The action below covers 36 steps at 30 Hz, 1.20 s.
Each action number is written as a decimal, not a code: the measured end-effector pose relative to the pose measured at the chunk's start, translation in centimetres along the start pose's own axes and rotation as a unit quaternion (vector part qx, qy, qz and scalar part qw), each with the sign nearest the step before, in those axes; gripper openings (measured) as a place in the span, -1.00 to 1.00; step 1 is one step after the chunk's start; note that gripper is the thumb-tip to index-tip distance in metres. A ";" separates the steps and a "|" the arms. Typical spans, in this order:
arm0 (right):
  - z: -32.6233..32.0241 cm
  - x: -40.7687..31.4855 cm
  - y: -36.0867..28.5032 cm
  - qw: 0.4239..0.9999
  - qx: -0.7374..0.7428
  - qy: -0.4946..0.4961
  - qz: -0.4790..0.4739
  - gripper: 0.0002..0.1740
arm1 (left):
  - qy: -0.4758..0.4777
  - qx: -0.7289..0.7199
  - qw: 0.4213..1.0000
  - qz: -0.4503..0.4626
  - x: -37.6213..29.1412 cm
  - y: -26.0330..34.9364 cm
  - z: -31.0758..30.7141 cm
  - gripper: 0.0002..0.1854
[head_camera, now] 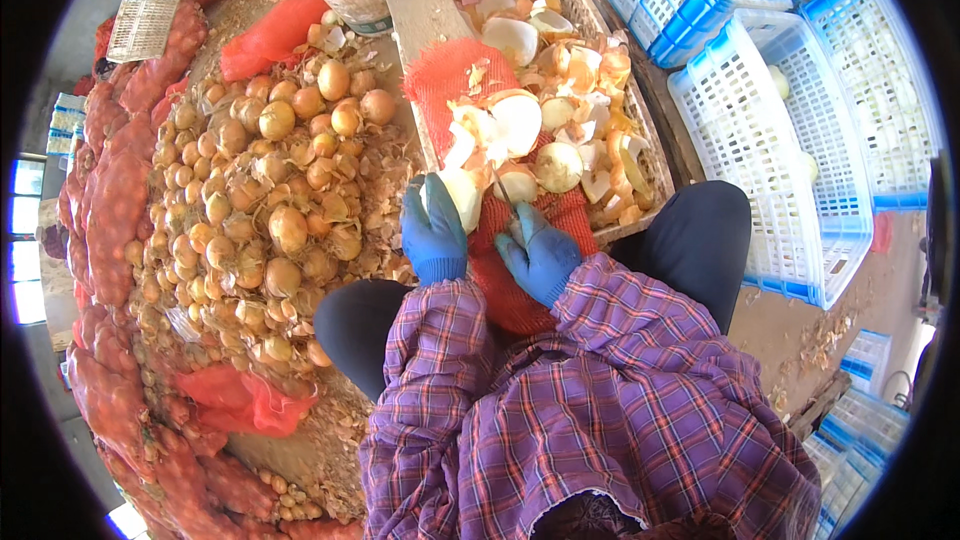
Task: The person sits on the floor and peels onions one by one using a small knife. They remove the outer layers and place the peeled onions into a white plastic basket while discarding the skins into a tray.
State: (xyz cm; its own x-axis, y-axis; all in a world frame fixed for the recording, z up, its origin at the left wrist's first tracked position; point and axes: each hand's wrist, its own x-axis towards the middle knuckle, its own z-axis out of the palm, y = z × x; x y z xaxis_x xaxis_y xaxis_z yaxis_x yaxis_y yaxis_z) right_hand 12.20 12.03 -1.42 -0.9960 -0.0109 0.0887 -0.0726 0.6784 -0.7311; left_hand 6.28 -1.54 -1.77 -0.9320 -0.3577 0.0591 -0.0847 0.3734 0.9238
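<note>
In a blue glove, my left hand grips a pale peeled onion at the near left edge of a shallow tray. My right hand, gloved alike, is closed around a knife whose narrow blade points away from me beside the onion. Red mesh cloth runs across the tray and down between my knees. Onion skins and cut layers fill much of the tray. A whitish onion and a brightly lit cut piece lie just beyond my hands.
To the left spreads a heap of unpeeled onions, with full red mesh sacks behind it. White and blue plastic crates stand on the right, one holding a few peeled onions. A red-lined bucket and a flat board are beyond the tray.
</note>
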 end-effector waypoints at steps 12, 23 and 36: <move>0.2 1.1 -0.3 0.991 -0.043 -0.119 0.044 -0.61 | 0.034 0.038 0.998 0.039 0.3 -1.7 0.1 -0.58; 2.3 0.4 0.3 0.989 -0.047 -0.121 0.071 -0.59 | 0.030 0.072 0.997 0.024 -0.6 -1.3 0.2 -0.52; -0.4 1.0 -0.1 0.989 0.147 0.029 0.003 -0.48 | -0.084 -0.163 0.983 0.025 0.0 -3.1 -1.8 -0.55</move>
State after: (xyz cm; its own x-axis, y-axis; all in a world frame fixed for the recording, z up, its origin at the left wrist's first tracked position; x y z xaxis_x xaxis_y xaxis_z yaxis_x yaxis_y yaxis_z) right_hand 11.23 12.21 -1.01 -0.9925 0.0401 0.1158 -0.0869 0.4355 -0.8960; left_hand 7.19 -4.23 -3.92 -0.9796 -0.1890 0.0689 0.0541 0.0822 0.9951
